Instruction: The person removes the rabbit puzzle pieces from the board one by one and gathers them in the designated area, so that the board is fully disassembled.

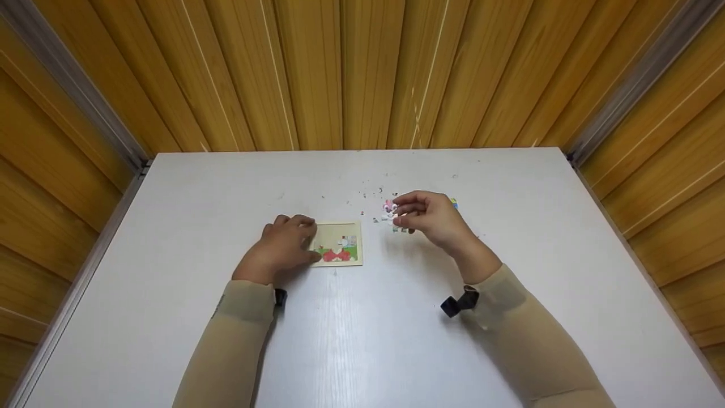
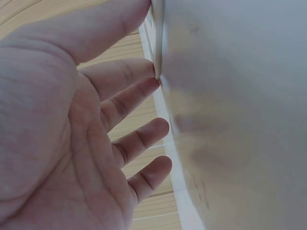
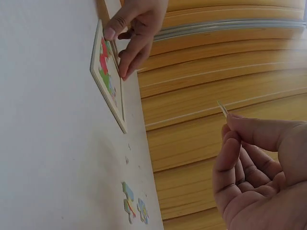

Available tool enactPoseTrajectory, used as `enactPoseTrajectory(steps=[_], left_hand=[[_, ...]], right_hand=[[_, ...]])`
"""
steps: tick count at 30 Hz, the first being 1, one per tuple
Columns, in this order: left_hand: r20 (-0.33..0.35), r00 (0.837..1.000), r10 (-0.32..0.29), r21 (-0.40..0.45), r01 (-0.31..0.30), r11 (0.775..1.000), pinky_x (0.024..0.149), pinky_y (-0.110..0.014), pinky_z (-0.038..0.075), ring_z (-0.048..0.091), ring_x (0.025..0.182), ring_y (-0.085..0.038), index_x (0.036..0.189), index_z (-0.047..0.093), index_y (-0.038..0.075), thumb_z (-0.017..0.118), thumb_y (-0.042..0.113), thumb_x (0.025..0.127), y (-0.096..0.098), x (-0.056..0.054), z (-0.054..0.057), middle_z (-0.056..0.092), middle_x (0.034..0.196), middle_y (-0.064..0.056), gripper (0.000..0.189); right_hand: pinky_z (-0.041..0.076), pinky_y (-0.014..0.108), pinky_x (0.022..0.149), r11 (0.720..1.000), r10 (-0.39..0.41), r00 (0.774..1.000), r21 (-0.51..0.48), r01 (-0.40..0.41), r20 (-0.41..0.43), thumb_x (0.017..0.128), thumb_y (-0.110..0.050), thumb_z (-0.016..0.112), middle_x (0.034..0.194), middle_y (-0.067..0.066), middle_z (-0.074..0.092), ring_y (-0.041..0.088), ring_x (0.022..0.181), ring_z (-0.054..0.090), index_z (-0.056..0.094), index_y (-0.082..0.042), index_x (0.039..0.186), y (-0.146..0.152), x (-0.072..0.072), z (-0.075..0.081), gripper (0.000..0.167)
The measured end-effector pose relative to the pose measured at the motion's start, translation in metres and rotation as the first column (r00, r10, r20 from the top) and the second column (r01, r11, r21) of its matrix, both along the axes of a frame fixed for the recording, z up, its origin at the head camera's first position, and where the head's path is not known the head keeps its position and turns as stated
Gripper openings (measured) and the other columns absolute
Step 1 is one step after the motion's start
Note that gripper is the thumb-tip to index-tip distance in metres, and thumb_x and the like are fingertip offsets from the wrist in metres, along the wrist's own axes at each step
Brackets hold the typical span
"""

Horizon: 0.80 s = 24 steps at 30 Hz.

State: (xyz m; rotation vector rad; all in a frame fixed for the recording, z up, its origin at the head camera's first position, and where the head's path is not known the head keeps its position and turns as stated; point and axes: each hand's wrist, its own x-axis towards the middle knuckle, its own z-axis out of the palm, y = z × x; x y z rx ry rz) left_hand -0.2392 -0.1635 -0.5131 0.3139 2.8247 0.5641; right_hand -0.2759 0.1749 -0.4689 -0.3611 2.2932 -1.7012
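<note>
A shallow wooden puzzle tray (image 1: 334,229) lies on the table, a few red, green and white pieces fitted along its near side. On its left edge rests my left hand (image 1: 286,243); the thumb touches the near corner and the fingertips (image 2: 148,69) reach the far corner, fairly straight. To the right of the tray, my right hand (image 1: 430,218) is raised above the table. It pinches a pink and white puzzle piece (image 1: 388,207) between thumb and fingers. In the right wrist view this puzzle piece (image 3: 222,108) shows only as a thin edge.
Loose green, yellow and blue puzzle pieces (image 3: 128,201) lie on the table beyond the right hand; part of one piece (image 1: 453,202) shows behind it in the head view. Small scraps (image 1: 380,190) are scattered near the middle. Wood-look panels (image 1: 362,73) stand behind the white table (image 1: 351,340).
</note>
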Motion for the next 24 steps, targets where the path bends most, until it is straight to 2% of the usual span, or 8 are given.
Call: enactPoseTrajectory(steps=[7,13,16,24], left_hand=[[0.014,1.000,0.001,0.012,-0.001,1.000,0.132,-0.065,0.036,0.040,0.163,-0.043,0.163,0.062,0.013,0.087,0.034,0.100,0.000,-0.001,-0.002,0.051,0.176,-0.011,0.072],[-0.014,1.000,-0.023,-0.012,0.023,1.000,0.131,-0.068,0.036,0.041,0.162,-0.047,0.163,0.062,0.011,0.085,0.034,0.101,-0.001,-0.002,0.001,0.052,0.175,-0.012,0.069],[-0.010,1.000,-0.017,-0.011,0.017,1.000,0.132,-0.069,0.035,0.040,0.162,-0.047,0.163,0.062,0.011,0.085,0.035,0.102,-0.001,-0.003,0.000,0.052,0.175,-0.012,0.070],[-0.002,1.000,-0.006,-0.016,0.006,1.000,0.132,-0.068,0.036,0.041,0.162,-0.046,0.163,0.062,0.012,0.086,0.035,0.101,0.000,-0.002,-0.001,0.052,0.175,-0.011,0.070]], right_hand=[[0.059,0.020,0.074,1.000,-0.014,1.000,0.025,0.015,-0.004,0.096,0.000,0.083,0.108,0.000,0.080,0.008,0.089,0.075,0.075,0.007,0.137,0.029,-0.009,-0.002,0.042],[0.057,0.021,0.076,0.991,-0.040,0.999,0.128,0.038,0.012,0.097,-0.004,0.084,0.104,-0.005,0.079,0.005,0.087,0.076,0.076,0.004,0.139,0.051,-0.023,-0.003,0.044],[0.058,0.022,0.077,0.982,-0.063,0.998,0.181,0.057,0.027,0.098,-0.007,0.086,0.103,-0.007,0.079,0.003,0.087,0.075,0.076,0.002,0.140,0.060,-0.028,-0.006,0.045],[0.055,0.020,0.077,0.948,-0.068,0.996,0.314,0.045,0.063,0.097,-0.009,0.086,0.110,0.003,0.081,0.005,0.092,0.070,0.078,0.000,0.140,0.071,-0.038,-0.022,0.044]])
